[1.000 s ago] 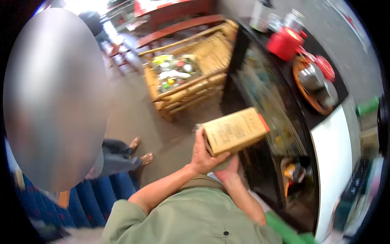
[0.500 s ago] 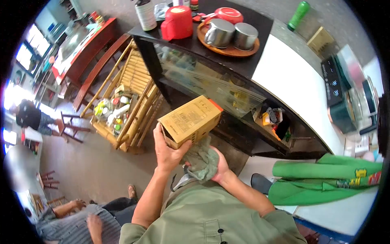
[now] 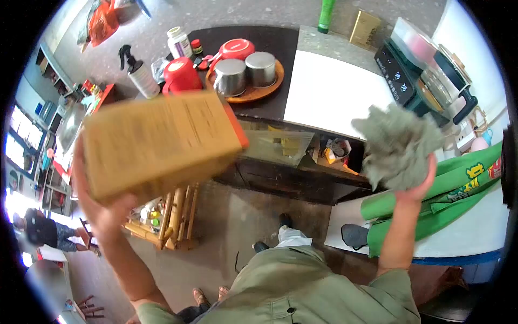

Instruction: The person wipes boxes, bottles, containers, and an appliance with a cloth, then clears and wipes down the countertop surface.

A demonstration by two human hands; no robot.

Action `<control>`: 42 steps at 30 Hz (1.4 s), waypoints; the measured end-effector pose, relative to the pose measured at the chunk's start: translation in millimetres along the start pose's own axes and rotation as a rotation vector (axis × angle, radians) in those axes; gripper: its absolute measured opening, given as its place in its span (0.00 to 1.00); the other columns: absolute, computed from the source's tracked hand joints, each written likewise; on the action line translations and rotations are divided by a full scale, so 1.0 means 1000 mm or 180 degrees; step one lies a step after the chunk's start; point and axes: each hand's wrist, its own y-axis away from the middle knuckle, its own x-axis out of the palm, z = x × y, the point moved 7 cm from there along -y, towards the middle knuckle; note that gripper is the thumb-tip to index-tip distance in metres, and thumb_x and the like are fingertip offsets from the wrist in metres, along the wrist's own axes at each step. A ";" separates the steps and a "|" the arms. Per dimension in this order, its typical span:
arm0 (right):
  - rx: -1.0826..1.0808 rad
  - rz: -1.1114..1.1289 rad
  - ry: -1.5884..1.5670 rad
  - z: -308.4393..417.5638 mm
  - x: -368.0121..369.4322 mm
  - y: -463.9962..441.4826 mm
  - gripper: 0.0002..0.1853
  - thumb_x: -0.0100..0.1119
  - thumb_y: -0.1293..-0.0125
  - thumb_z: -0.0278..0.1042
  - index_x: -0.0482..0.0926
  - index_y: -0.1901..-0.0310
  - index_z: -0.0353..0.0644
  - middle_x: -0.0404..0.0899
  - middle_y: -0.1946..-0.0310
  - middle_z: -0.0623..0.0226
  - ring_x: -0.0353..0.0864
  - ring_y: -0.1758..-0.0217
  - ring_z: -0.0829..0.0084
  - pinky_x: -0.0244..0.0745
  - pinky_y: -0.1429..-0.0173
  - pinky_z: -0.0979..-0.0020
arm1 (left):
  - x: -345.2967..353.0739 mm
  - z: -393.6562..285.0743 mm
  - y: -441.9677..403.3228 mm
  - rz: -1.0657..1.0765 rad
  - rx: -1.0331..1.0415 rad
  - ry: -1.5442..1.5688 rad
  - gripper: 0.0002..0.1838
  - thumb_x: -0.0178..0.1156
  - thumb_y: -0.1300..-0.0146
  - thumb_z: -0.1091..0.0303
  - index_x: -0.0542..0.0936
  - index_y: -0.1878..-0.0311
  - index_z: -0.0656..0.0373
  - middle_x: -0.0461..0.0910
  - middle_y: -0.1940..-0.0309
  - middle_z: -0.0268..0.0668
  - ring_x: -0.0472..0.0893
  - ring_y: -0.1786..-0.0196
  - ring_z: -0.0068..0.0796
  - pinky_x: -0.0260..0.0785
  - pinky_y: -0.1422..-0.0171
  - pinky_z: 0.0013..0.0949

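My left hand (image 3: 102, 200) grips the near-left end of a brown cardboard box (image 3: 162, 143) with a red edge, held up in front of the dark cabinet. The box is somewhat blurred. Raised at the right, my right hand (image 3: 421, 186) holds a crumpled grey-green cloth (image 3: 399, 143) above the white counter's edge. The cloth hides most of its fingers. Behind the box, a wooden tray (image 3: 253, 96) on the cabinet top bears two metal cups (image 3: 230, 77) and a red-handled item (image 3: 236, 49).
A red mug (image 3: 182, 74), a spray bottle (image 3: 141, 78) and a white bottle (image 3: 179, 43) stand on the cabinet. A dark appliance (image 3: 399, 75) is at the right, above a green garment (image 3: 448, 189). A bamboo bench (image 3: 175, 218) stands below; another person's feet (image 3: 199, 296) show at the bottom.
My hands have moved apart: the box has risen to the left, the cloth up to the right. The view has turned toward the cabinet and white counter.
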 end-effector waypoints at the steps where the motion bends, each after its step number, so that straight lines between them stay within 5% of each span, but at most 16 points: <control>1: -0.0173 0.0610 0.0200 0.018 0.003 -0.023 0.28 0.38 0.24 0.51 0.67 0.32 0.40 0.75 0.38 0.60 0.75 0.35 0.59 0.70 0.32 0.54 | 0.003 -0.008 -0.027 0.0065 0.0216 -0.0211 0.57 0.77 0.60 0.50 0.62 0.28 0.66 0.72 0.36 0.48 0.75 0.35 0.42 0.66 0.31 0.44; 2: -0.0335 0.1219 0.0403 0.030 0.013 -0.043 0.27 0.37 0.24 0.49 0.67 0.32 0.39 0.76 0.39 0.60 0.76 0.36 0.59 0.72 0.33 0.54 | 0.007 -0.014 -0.052 -0.0064 0.0219 -0.0504 0.55 0.76 0.59 0.50 0.63 0.28 0.65 0.74 0.38 0.49 0.76 0.37 0.43 0.67 0.31 0.44; 3: -0.0508 0.1080 0.0875 0.035 0.024 -0.062 0.27 0.37 0.23 0.47 0.66 0.33 0.36 0.76 0.39 0.59 0.77 0.37 0.60 0.73 0.35 0.56 | 0.012 -0.018 -0.077 -0.0200 0.0224 -0.0806 0.54 0.75 0.57 0.49 0.64 0.28 0.64 0.76 0.41 0.50 0.78 0.39 0.44 0.68 0.32 0.43; 4: -0.0220 0.1708 0.1857 0.033 0.025 -0.086 0.26 0.42 0.24 0.46 0.68 0.34 0.34 0.76 0.40 0.58 0.78 0.38 0.62 0.72 0.34 0.58 | 0.024 -0.023 -0.105 -0.0193 0.0265 -0.0998 0.52 0.75 0.56 0.49 0.65 0.29 0.64 0.76 0.42 0.51 0.79 0.40 0.44 0.70 0.34 0.43; 6: -0.1098 0.2156 0.4299 0.015 0.102 -0.084 0.24 0.49 0.27 0.43 0.72 0.38 0.32 0.78 0.43 0.55 0.81 0.45 0.61 0.73 0.37 0.58 | 0.053 -0.022 -0.163 -0.0101 0.0357 -0.1340 0.50 0.74 0.55 0.47 0.67 0.30 0.64 0.78 0.45 0.53 0.82 0.44 0.43 0.73 0.38 0.42; 7: -0.1483 0.2486 0.5076 -0.016 0.106 -0.106 0.25 0.53 0.29 0.46 0.74 0.39 0.35 0.76 0.40 0.53 0.77 0.39 0.57 0.69 0.33 0.56 | 0.068 -0.016 -0.195 -0.0017 0.0410 -0.1491 0.50 0.74 0.54 0.45 0.68 0.32 0.64 0.80 0.48 0.54 0.83 0.46 0.42 0.75 0.41 0.41; 8: -0.0641 0.3333 0.5623 -0.045 0.132 -0.096 0.28 0.50 0.28 0.53 0.74 0.35 0.42 0.69 0.32 0.48 0.66 0.28 0.51 0.59 0.25 0.54 | 0.076 0.008 -0.235 0.0128 0.0488 -0.1652 0.50 0.74 0.53 0.44 0.67 0.30 0.62 0.78 0.45 0.52 0.81 0.45 0.41 0.73 0.40 0.39; 9: -0.0770 0.3719 0.6794 -0.096 0.105 -0.122 0.32 0.41 0.27 0.62 0.66 0.28 0.54 0.55 0.24 0.49 0.49 0.20 0.47 0.45 0.19 0.53 | 0.088 0.034 -0.270 0.0285 0.0550 -0.1817 0.51 0.74 0.52 0.42 0.66 0.29 0.61 0.77 0.42 0.50 0.80 0.43 0.41 0.71 0.38 0.38; 11: -0.0775 0.3653 0.6777 -0.128 0.118 -0.128 0.35 0.28 0.26 0.67 0.48 0.22 0.66 0.41 0.20 0.56 0.35 0.17 0.48 0.31 0.17 0.52 | 0.133 0.051 -0.304 0.0384 0.0565 -0.2252 0.53 0.75 0.54 0.40 0.68 0.31 0.63 0.78 0.45 0.50 0.81 0.46 0.40 0.72 0.41 0.37; 17: -0.0902 0.3489 0.6432 -0.169 0.150 -0.223 0.34 0.30 0.26 0.64 0.51 0.22 0.65 0.44 0.20 0.58 0.38 0.18 0.48 0.32 0.17 0.51 | 0.236 0.129 -0.358 0.0704 0.0524 -0.2499 0.50 0.75 0.60 0.37 0.75 0.47 0.76 0.83 0.56 0.56 0.85 0.54 0.44 0.77 0.51 0.39; 27: -0.0733 0.3244 0.6325 -0.204 0.180 -0.311 0.34 0.31 0.26 0.59 0.53 0.22 0.56 0.43 0.20 0.59 0.36 0.17 0.51 0.33 0.17 0.53 | 0.283 0.228 -0.388 0.1277 -0.0572 -0.2533 0.52 0.74 0.61 0.36 0.74 0.43 0.74 0.83 0.54 0.56 0.85 0.52 0.45 0.77 0.49 0.39; 29: -0.0709 0.3254 0.6297 -0.206 0.184 -0.319 0.34 0.32 0.27 0.58 0.52 0.22 0.58 0.43 0.20 0.59 0.36 0.17 0.51 0.33 0.17 0.53 | 0.282 0.241 -0.396 0.1870 -0.0883 -0.2747 0.54 0.73 0.59 0.34 0.73 0.39 0.73 0.82 0.49 0.55 0.84 0.49 0.45 0.76 0.46 0.39; 34: -0.0931 0.3405 0.6305 -0.216 0.191 -0.329 0.34 0.34 0.28 0.59 0.53 0.22 0.62 0.44 0.20 0.60 0.38 0.17 0.49 0.34 0.18 0.51 | 0.312 0.222 -0.416 0.1906 -0.0356 -0.3565 0.54 0.69 0.53 0.34 0.72 0.36 0.74 0.77 0.41 0.60 0.78 0.39 0.50 0.70 0.35 0.42; 36: -0.1019 0.3419 0.6232 -0.221 0.193 -0.335 0.35 0.35 0.28 0.62 0.54 0.22 0.63 0.45 0.20 0.60 0.39 0.17 0.48 0.35 0.18 0.50 | 0.354 0.190 -0.439 0.1211 0.0611 -0.3262 0.50 0.67 0.49 0.35 0.73 0.37 0.75 0.75 0.40 0.63 0.75 0.36 0.53 0.67 0.32 0.43; 38: -0.1023 0.3396 0.6201 -0.224 0.192 -0.337 0.35 0.35 0.28 0.62 0.54 0.22 0.63 0.45 0.20 0.61 0.39 0.17 0.48 0.35 0.18 0.50 | 0.417 0.178 -0.441 0.1265 0.0481 -0.2319 0.42 0.65 0.44 0.36 0.80 0.46 0.73 0.82 0.50 0.54 0.80 0.45 0.47 0.72 0.39 0.43; 42: -0.0955 0.3343 0.6234 -0.224 0.192 -0.337 0.34 0.34 0.27 0.60 0.52 0.22 0.61 0.45 0.20 0.62 0.39 0.17 0.50 0.33 0.18 0.52 | 0.546 0.174 -0.419 0.1899 -0.0936 -0.1250 0.39 0.71 0.50 0.37 0.81 0.56 0.72 0.79 0.64 0.41 0.77 0.64 0.32 0.73 0.59 0.39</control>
